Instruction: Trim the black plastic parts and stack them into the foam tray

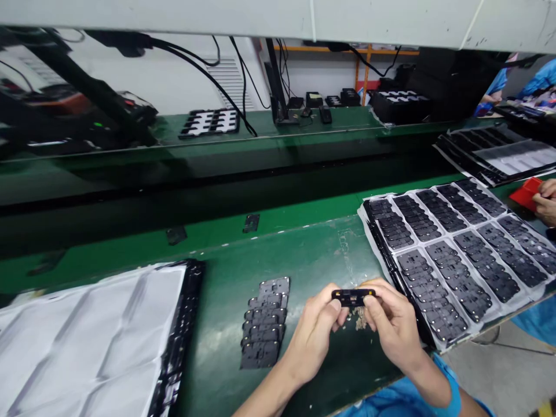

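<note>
Between my two hands is a small black plastic part (353, 297) with gold-coloured spots near its ends. My left hand (316, 324) pinches its left end, and my right hand (391, 324) pinches the right end. Beneath the fingers, a small pile of tan bits (359, 319) lies on the green bench. To the left of my hands, several flat black parts (263, 327) overlap in a column. On the right stands a tray (442, 236) lined in white, its compartments filled with rows of similar black parts.
A stack of black trays (98, 341) with a white lining sits at the left. Single black parts (251, 223) lie on the green strip beyond. At the right edge, another person's hand (546, 202) holds a red object (526, 193). Cables (208, 75) hang at the back.
</note>
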`<state>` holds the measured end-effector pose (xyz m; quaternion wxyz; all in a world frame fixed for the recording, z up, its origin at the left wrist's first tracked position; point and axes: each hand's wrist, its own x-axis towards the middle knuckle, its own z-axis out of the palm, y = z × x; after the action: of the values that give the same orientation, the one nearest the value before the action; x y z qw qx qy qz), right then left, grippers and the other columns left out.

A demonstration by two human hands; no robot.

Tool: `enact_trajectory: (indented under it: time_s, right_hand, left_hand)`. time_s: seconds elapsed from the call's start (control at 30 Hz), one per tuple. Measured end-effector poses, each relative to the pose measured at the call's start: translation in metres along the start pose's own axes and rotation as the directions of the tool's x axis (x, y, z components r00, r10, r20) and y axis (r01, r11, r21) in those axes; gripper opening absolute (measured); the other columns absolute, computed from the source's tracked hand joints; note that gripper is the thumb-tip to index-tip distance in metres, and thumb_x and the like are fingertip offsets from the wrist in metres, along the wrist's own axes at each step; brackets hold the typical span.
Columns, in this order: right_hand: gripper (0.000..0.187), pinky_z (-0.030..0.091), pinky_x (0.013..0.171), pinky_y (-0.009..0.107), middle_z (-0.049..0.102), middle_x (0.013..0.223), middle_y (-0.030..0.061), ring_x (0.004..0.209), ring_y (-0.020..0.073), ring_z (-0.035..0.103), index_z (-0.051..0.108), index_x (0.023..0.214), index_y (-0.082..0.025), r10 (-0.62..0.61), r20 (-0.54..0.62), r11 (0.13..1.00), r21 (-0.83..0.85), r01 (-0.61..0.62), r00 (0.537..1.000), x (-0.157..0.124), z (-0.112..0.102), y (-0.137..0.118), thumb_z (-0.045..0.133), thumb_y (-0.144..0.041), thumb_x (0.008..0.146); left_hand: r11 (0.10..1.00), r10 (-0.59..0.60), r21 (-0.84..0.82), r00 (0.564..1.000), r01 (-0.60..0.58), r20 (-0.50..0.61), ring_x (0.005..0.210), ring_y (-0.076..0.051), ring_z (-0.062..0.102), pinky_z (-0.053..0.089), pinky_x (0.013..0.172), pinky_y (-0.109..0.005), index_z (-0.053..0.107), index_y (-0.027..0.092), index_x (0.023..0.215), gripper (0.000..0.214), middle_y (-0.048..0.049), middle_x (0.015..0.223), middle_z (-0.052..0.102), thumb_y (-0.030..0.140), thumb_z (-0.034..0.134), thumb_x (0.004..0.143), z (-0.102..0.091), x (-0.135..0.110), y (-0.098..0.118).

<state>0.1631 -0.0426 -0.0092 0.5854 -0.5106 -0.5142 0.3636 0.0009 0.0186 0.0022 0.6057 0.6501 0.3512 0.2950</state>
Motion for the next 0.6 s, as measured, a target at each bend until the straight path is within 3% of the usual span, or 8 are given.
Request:
enact_trajectory:
  time_s: [0.13,0.3,0.4,0.5,0.6]
  right_hand:
    - [0.023,0.042,0.050,0.023,0.061,0.092,0.0032,0.054,0.0085,0.050,0.075,0.105,-0.020,-0.020,0.020,0.999,-0.036,0.021,1.000,0.000,0.000,0.000,0.053,-0.024,0.109]
    - [0.021,0.041,0.049,0.022,0.059,0.094,0.0021,0.054,0.0070,0.050,0.073,0.106,-0.021,0.016,0.004,1.000,0.014,-0.016,1.000,-0.001,0.002,0.003,0.053,-0.026,0.110]
    - [0.021,0.042,0.050,0.020,0.057,0.091,0.0002,0.053,0.0060,0.051,0.071,0.105,-0.021,0.056,-0.021,0.997,0.053,-0.055,0.998,0.000,-0.001,0.004,0.052,-0.028,0.110]
    - [0.022,0.043,0.051,0.020,0.055,0.087,-0.0011,0.054,0.0063,0.051,0.070,0.105,-0.020,0.101,-0.026,0.993,0.067,-0.099,0.994,0.001,-0.004,0.003,0.052,-0.031,0.110]
    - [0.023,0.043,0.051,0.020,0.054,0.080,-0.0025,0.054,0.0074,0.050,0.070,0.106,-0.019,0.132,-0.018,0.989,0.065,-0.130,0.991,0.002,-0.006,0.000,0.052,-0.032,0.110]
  left_hand:
    - [0.999,-0.021,0.033,0.998,0.023,-0.061,0.060,-0.015,0.037,0.030,0.060,-0.029,0.042,0.024,0.072,0.044,0.0053,0.064,0.043,0.047,0.030,0.108,0.003,0.003,0.000]
    - [0.998,-0.034,0.058,0.998,0.036,-0.047,0.062,-0.015,0.039,0.033,0.061,-0.028,0.039,0.025,0.077,0.027,0.0060,0.067,0.041,0.032,0.034,0.103,0.006,0.003,-0.003]
    - [0.990,-0.044,0.136,0.999,0.042,0.013,0.065,-0.016,0.043,0.036,0.064,-0.028,0.044,0.024,0.079,0.023,0.0045,0.071,0.046,0.029,0.039,0.101,0.001,-0.001,-0.001]
    - [0.970,-0.105,0.228,0.993,0.088,0.062,0.070,-0.017,0.050,0.039,0.066,-0.029,0.054,0.022,0.084,0.027,0.0016,0.075,0.056,0.037,0.044,0.104,-0.008,-0.007,-0.001]
    - [0.960,-0.092,0.268,0.995,0.081,0.028,0.087,-0.021,0.061,0.046,0.081,-0.031,0.066,0.021,0.108,0.022,-0.0036,0.098,0.070,0.040,0.057,0.101,-0.013,-0.009,-0.001]
